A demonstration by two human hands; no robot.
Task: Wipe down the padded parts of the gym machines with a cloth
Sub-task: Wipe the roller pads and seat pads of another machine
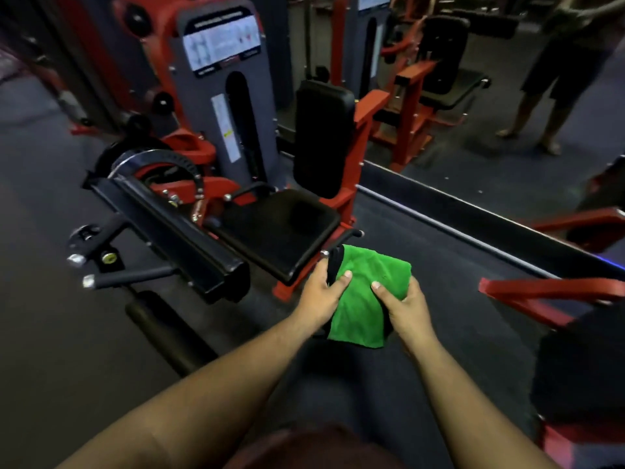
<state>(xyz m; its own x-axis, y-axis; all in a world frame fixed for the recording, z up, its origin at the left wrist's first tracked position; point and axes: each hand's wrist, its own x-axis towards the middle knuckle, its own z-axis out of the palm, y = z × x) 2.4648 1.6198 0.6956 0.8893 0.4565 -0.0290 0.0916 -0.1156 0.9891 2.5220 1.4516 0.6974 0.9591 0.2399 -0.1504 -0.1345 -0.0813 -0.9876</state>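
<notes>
Green cloth (367,299) held in front of body, above dark floor (439,265), just right of black seat pad (280,228). Left hand (319,294) pinches cloth's left edge, thumb on top, grip clamped on cloth together with something black, unclear what. Right hand (404,308) grips cloth's right side, thumb pressed on top, grip clamped. Upright back pad (321,137) behind seat, on red-and-grey machine. Another person's legs (541,106) at far right, well apart.
</notes>
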